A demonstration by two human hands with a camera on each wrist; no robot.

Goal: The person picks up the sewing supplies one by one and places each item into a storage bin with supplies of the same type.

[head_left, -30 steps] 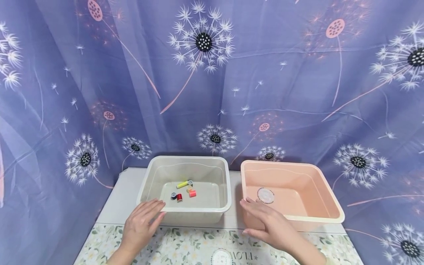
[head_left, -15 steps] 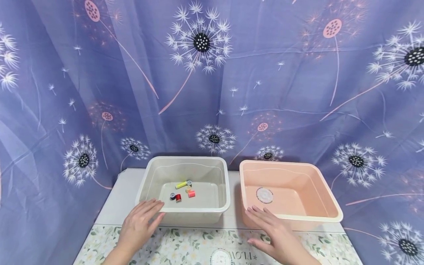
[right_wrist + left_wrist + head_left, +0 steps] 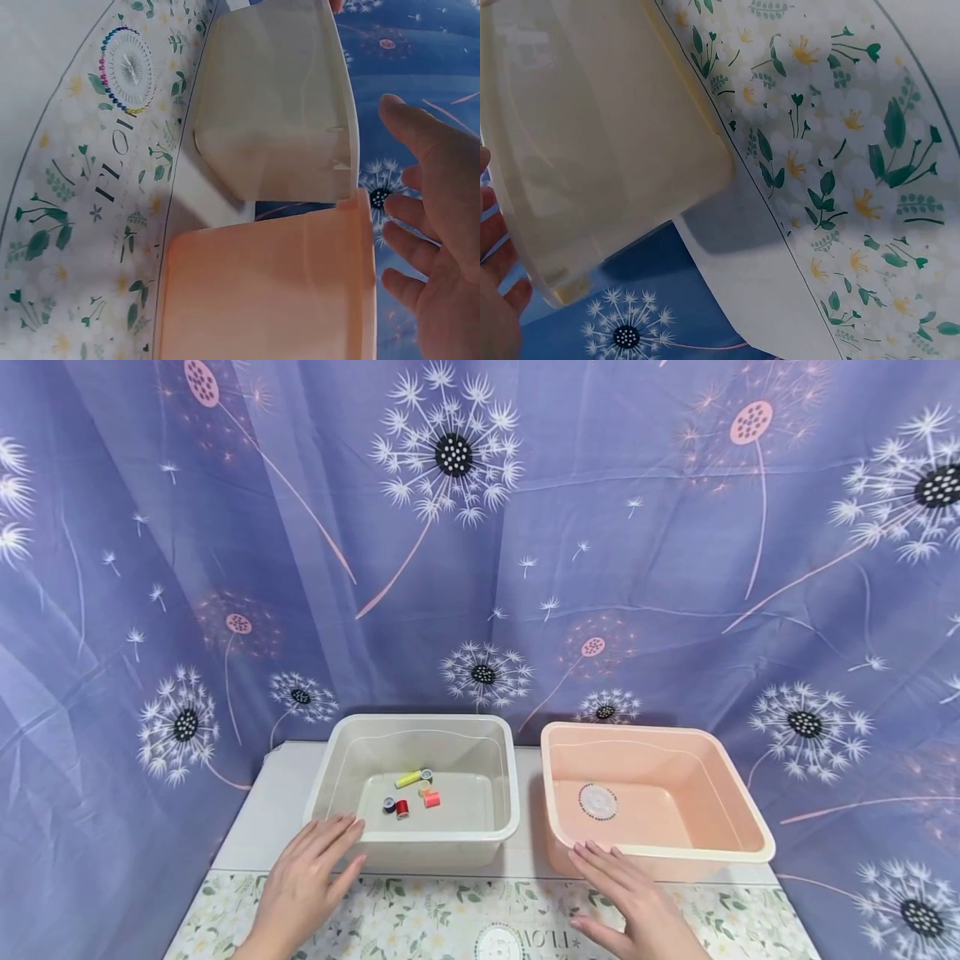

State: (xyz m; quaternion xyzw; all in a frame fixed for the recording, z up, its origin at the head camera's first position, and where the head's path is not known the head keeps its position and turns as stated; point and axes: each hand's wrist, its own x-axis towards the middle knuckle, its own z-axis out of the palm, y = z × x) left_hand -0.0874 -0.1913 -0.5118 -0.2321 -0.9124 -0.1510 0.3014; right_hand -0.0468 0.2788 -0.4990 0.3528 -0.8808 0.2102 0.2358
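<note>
The left hand (image 3: 303, 883) lay flat with fingers straight, grasping nothing, fingertips at the near left corner of the clear tub (image 3: 480, 840), which held thread spools (image 3: 411, 790). The right hand (image 3: 630, 902), equally released, rested just near the pink tub (image 3: 738, 853), right of the clear one.

Seen from the right wrist: right hand (image 3: 439, 247) at the right edge, fingers spread and relaxed, holding nothing, hovering just beside the rim of the pink tub (image 3: 262, 292). Directly beyond that tub, side by side with it and nearly touching at the rims, a translucent white tub (image 3: 274, 112). Both standing on a white table (image 3: 45, 67), partly over a floral mat (image 3: 90, 247) with daisies, green leaves and a beaded round emblem (image 3: 127, 71). Behind the hand, blue dandelion-print cloth (image 3: 420, 52).
</note>
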